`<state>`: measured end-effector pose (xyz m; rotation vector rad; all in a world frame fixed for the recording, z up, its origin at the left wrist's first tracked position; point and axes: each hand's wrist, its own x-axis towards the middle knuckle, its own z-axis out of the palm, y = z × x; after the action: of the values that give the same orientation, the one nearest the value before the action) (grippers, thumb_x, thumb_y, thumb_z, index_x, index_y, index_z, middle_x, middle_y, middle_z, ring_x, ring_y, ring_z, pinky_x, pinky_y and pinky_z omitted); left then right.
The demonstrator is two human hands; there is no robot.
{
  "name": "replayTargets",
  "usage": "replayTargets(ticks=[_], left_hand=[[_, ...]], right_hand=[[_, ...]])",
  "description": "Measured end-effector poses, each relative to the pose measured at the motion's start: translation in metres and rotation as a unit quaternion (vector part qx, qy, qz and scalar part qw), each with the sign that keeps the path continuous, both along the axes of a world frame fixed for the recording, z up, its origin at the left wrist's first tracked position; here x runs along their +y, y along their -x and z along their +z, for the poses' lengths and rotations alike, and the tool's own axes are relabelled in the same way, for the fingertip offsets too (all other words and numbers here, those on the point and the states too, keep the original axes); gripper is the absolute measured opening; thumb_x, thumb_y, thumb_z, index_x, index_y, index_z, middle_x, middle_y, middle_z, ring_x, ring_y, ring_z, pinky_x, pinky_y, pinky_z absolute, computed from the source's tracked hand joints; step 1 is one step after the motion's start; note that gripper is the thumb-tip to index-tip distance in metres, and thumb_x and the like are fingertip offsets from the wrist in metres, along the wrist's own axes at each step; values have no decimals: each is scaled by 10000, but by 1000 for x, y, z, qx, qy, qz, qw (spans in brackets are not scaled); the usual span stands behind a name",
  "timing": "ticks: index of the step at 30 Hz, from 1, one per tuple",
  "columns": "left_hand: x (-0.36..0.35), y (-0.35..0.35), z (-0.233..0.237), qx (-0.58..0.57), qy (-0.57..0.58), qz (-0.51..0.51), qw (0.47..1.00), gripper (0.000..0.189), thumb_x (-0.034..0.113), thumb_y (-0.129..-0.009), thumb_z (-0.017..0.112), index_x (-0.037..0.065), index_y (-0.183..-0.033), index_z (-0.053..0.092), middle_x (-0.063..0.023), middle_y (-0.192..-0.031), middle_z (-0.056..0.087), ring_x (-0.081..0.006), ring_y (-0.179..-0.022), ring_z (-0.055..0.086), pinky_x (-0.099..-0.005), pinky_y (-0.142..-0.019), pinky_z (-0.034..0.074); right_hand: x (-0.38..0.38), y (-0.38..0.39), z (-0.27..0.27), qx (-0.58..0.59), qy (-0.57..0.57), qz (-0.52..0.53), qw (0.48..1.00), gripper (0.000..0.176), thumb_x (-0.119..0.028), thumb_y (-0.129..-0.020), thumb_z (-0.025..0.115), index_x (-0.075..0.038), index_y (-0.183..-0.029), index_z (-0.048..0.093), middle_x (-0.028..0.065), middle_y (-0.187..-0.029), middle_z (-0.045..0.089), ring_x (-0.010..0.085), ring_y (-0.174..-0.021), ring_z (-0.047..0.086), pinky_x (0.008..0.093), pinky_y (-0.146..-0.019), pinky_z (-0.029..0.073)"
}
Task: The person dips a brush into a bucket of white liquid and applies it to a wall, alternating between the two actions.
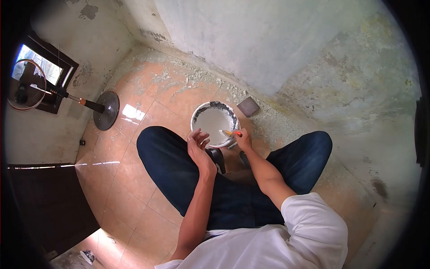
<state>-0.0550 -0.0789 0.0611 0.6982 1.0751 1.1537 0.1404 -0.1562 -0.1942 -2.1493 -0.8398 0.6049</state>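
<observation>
A round bucket point(192, 121) of whitish paint stands on the floor between my knees, its rim smeared white and dark. My right hand point(243, 141) is closed around the red handle of a small paintbrush point(230, 133). The brush points left over the near right side of the bucket, its tip coated white. At the near left rim is my left hand point(198, 147), palm turned toward the bucket. Its fingers are loosely bent and apart, with nothing held in them.
Just beyond the bucket's right side lies a grey-brown square block point(248, 106). Flaked paint debris point(197, 76) covers the tiles along the patchy wall point(295, 49). A standing fan point(106, 110) is at the left, near a small window point(45, 62). A dark door point(49, 206) is at lower left.
</observation>
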Motion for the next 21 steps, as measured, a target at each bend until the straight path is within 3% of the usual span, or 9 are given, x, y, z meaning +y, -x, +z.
replayTargets(ticks=[3, 12, 14, 17, 21], left_hand=[[1, 0, 0, -15, 20, -15, 1000, 475, 357, -1195, 328, 13, -1319, 631, -61, -1084, 682, -196, -1082, 668, -363, -949, 514], [4, -5, 1, -4, 15, -1, 1000, 312, 249, -1160, 483, 18, -1302, 638, -47, -1054, 683, -179, -1004, 694, -324, -885, 539], [3, -4, 1, -14, 5, 2, 1000, 273, 204, -1145, 515, 16, -1302, 637, -42, -1052, 683, -171, -985, 700, -304, -860, 543], [2, -5, 2, -11, 9, -2, 1000, 269, 193, -1140, 519, 11, -1300, 635, -43, -1053, 681, -168, -987, 697, -303, -859, 541], [1, -7, 4, -7, 7, -10, 1000, 264, 175, -1137, 511, 7, -1300, 634, -43, -1052, 679, -165, -978, 694, -301, -853, 540]], right_hand=[[-1, 0, 11, -22, 28, 33, 999, 178, -236, -903, 802, -198, -1066, 861, 111, -1045, 711, 319, -992, 716, 441, -859, 566], [3, 3, 10, -15, 20, 58, 998, 207, -214, -910, 805, -154, -1102, 855, 111, -1021, 702, 300, -935, 712, 401, -847, 563], [2, 2, 7, 11, -39, 41, 998, 203, -209, -912, 807, -154, -1101, 855, 111, -1006, 701, 305, -933, 711, 406, -842, 563], [-1, 3, 4, -29, 6, 50, 998, 198, -209, -911, 811, -154, -1096, 855, 112, -992, 698, 303, -930, 710, 411, -838, 562], [2, 1, 7, 22, -41, 23, 999, 192, -209, -909, 813, -156, -1089, 857, 111, -992, 697, 299, -936, 710, 409, -842, 561]])
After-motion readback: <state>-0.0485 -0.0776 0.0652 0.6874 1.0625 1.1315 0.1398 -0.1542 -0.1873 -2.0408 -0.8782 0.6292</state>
